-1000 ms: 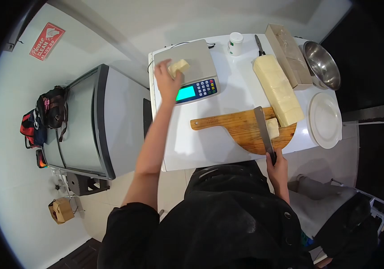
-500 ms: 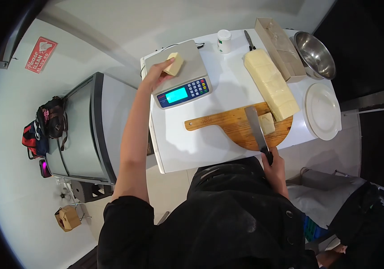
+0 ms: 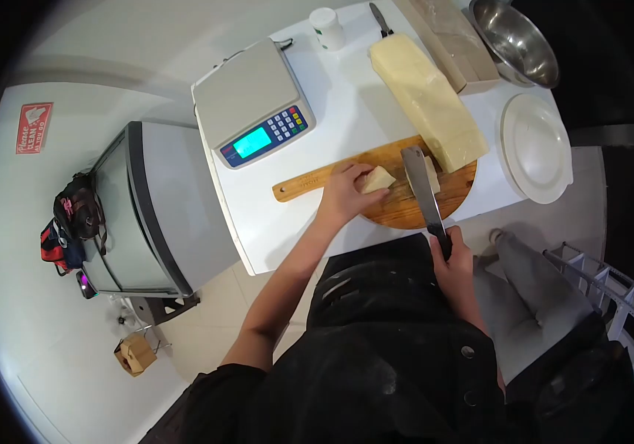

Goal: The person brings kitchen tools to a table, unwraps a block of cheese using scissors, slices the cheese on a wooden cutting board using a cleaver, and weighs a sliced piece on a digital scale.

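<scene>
My left hand (image 3: 346, 194) is closed round a small pale yellow block (image 3: 379, 180), butter or cheese by its look, at the middle of the round wooden board (image 3: 398, 212). My right hand (image 3: 454, 263) grips the black handle of a broad-bladed kitchen knife (image 3: 423, 181). The blade slants over the board, partly covering a second pale piece (image 3: 434, 176). A long loaf-shaped pale yellow block (image 3: 432, 96), in what seems to be clear film, has its near end on the board. The digital scale (image 3: 250, 85) has a bare platform and a lit display.
Behind the long block are a cardboard box (image 3: 472, 70) and a steel bowl (image 3: 524, 44). White plates (image 3: 535, 152) stand at the table's right edge. A white tub (image 3: 326, 29) and another knife (image 3: 380, 18) lie farther back. A person in grey trousers (image 3: 535, 288) is at the right.
My left hand has brought the small block from the scale down to the board. The knife stays in my right hand over the board. The camera view has shifted.
</scene>
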`<state>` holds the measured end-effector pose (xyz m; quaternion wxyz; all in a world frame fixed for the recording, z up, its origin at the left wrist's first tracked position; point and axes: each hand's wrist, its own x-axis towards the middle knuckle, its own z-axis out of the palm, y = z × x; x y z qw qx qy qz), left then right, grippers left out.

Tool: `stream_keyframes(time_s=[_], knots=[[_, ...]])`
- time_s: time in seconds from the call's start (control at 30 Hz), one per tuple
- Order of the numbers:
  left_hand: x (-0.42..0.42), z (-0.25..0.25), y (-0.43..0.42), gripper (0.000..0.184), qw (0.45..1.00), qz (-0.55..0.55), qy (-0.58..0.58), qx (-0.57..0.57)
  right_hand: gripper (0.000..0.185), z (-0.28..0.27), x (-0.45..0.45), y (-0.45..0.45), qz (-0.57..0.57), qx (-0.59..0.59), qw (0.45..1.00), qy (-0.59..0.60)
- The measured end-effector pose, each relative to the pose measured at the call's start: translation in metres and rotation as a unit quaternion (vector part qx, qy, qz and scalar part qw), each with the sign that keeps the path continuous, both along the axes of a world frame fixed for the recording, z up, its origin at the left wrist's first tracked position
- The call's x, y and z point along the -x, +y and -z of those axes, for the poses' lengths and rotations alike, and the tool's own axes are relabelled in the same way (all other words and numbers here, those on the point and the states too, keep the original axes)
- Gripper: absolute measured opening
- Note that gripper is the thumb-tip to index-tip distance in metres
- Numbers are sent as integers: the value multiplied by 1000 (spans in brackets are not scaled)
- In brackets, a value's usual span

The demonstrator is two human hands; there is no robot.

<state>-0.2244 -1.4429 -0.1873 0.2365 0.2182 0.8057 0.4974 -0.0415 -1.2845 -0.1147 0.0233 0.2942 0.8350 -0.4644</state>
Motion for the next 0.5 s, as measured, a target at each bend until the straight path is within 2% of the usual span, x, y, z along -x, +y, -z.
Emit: stream_keyframes(time_s=[0.03,0.07,0.13,0.3,0.4,0.5], knots=[[-6,-2,4,44,980,5,193,41,18,0,-1,0,1,5,1000,-6],[-14,-3,9,47,973,-11,225,53,18,1,-2,0,-14,-21,1000,9],[-23,-9,13,47,971,-24,227,69,17,2,-2,0,-41,-74,995,43],[-27,-11,22,46,964,-67,235,105,16,-12,12,0,-90,-91,991,26],[-30,-6,24,46,964,-77,227,114,18,-28,20,3,-134,-71,986,-64],[-33,-1,26,45,965,-81,218,119,19,-30,22,8,-145,-66,982,-103]])
